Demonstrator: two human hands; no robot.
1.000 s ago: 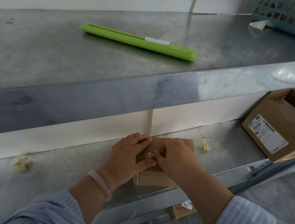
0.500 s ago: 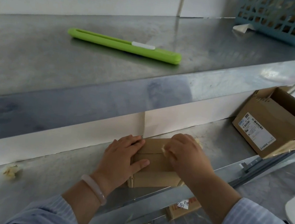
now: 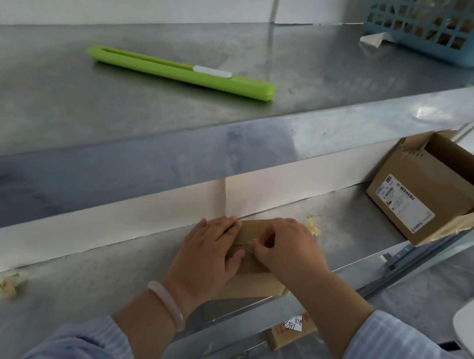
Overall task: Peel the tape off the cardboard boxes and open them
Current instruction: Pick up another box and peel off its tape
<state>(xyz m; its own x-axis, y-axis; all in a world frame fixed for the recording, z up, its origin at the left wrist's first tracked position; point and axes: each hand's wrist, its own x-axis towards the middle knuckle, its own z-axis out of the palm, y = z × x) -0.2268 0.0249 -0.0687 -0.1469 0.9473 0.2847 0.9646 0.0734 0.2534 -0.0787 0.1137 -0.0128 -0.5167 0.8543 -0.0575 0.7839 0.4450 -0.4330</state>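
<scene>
A small flat cardboard box lies on the lower steel shelf, mostly covered by both hands. My left hand presses flat on its left half, fingers spread, a pale bangle on the wrist. My right hand is curled over the box's middle seam, fingertips pinching a crumpled bit of tape. A bigger cardboard box with a white label stands open at the right on the same shelf.
A green utility knife lies on the upper steel shelf. A blue plastic basket sits at its far right. Crumpled tape scraps lie on the lower shelf. Another small labelled box sits below the shelf edge.
My right hand drew back from the box's far right corner to its middle seam, pinching tape. My left hand stayed pressed on the box. The camera view shifted slightly.
</scene>
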